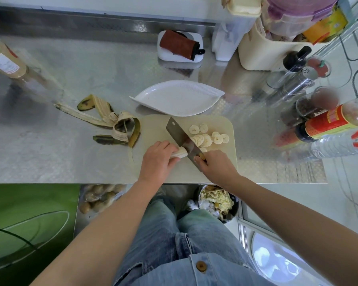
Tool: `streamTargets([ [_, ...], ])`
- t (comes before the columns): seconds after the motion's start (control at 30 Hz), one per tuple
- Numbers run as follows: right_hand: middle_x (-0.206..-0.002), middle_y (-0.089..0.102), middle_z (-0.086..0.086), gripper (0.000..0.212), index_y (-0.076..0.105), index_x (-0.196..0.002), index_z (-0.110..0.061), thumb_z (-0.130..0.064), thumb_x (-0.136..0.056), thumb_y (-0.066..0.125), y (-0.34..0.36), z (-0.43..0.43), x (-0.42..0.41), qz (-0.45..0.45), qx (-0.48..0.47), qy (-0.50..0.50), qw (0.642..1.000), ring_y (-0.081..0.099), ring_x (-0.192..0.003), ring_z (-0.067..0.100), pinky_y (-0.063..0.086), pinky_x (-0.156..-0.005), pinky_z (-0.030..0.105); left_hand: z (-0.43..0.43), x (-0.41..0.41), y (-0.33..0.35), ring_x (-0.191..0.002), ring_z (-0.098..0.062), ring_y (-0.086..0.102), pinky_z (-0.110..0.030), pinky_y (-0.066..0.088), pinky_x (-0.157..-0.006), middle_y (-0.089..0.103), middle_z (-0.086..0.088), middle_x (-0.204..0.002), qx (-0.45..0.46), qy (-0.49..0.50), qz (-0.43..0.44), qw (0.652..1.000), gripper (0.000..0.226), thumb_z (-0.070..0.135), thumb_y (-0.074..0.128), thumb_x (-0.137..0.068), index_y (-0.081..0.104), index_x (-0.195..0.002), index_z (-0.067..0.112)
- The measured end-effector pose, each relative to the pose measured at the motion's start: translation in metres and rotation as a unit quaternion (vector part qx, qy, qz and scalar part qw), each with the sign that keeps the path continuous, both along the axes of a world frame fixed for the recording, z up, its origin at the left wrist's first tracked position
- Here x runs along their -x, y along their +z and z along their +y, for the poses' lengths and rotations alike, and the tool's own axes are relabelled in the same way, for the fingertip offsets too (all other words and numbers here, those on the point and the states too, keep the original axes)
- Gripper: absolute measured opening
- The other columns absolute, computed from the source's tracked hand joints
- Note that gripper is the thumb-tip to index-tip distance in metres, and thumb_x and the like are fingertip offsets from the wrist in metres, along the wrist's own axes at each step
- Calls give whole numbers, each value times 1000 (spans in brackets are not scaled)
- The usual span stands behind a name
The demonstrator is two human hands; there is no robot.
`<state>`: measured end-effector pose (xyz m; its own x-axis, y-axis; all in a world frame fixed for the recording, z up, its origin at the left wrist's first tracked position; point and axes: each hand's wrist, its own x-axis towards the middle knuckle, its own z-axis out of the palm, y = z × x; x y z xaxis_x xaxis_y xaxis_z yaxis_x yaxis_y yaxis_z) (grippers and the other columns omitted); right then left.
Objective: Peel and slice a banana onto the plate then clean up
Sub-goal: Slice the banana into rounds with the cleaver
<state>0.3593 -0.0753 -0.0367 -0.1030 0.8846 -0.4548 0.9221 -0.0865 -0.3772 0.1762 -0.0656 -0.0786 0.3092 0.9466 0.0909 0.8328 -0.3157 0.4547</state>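
Your left hand (pixel 159 159) curls over one pale, peeled banana stub (pixel 180 154) and grasps it at the near side of the cutting board (pixel 153 129). Your right hand (pixel 215 166) grips the handle of one cleaver (pixel 179 134), whose blade stands at the stub's cut end. To the right of the blade lie round cream slices (pixel 207 138); they overlap, so I cannot count them. One white plate (pixel 178 98) sits behind the board. One split peel (pixel 110 120) lies on the worktop (pixel 70 69), left of the board.

The cutting board (pixel 153 129) lies on the counter (pixel 70 153) at its near edge. The plate (pixel 178 98) sits just behind it, the peel (pixel 110 120) to its left, banana slices (pixel 207 137) on its right half.
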Motion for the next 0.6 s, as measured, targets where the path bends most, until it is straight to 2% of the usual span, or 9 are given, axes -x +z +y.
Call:
streamTargets([
  [0.1, -53, 42, 5, 50, 40, -54, -12, -35, -99, 43, 10, 5, -5, 14, -23, -5, 1000, 47, -55, 25, 38, -57, 38, 0, 0, -1, -77, -22, 57, -30, 46, -62, 64, -4, -88, 7, 1, -1, 1000, 28, 19, 83, -68, 67, -91, 12],
  [0.17, -57, 50, 10, 49, 50, -60, -5, -34, -98, 44, 16, 7, -7, 13, -23, 1, 1000, 52, -59, 28, 42, -60, 40, 1, 1, -1, -78, -22, 57, -30, 48, -63, 64, -4, -88, 10, 2, 2, 1000, 28, 20, 83, -69, 67, -91, 12],
  [0.23, -60, 54, 11, 47, 54, -64, -4, -34, -98, 45, 21, 7, -8, 3, -13, 15, 1000, 54, -61, 27, 43, -58, 38, 1, 1, 0, -79, -22, 58, -30, 48, -63, 64, -4, -89, 11, 2, 2, 1000, 28, 20, 83, -69, 67, -91, 12],
  [0.3, -59, 51, 7, 44, 51, -63, -8, -34, -99, 45, 23, 6, -8, -8, -4, 27, 1000, 52, -59, 24, 40, -56, 33, 0, 1, 0, -79, -21, 58, -30, 50, -63, 65, -4, -89, 11, 1, 1, 1000, 28, 20, 83, -69, 67, -92, 13],
  [0.4, -59, 50, 7, 44, 51, -63, -9, -34, -99, 44, 22, 6, -7, -11, 1, 27, 1000, 52, -59, 24, 40, -57, 33, 0, 0, 1, -78, -21, 58, -31, 51, -63, 64, -4, -88, 12, 1, 1, 1000, 28, 21, 83, -69, 67, -91, 13],
  [0.6, -54, 43, 1, 47, 37, -55, -18, -34, -98, 44, 14, 2, -4, -15, 13, 23, 1000, 46, -54, 21, 32, -54, 31, 0, -1, 2, -75, -23, 57, -34, 50, -62, 64, -4, -85, 11, 3, -5, 1000, 27, 18, 83, -68, 68, -89, 11],
])
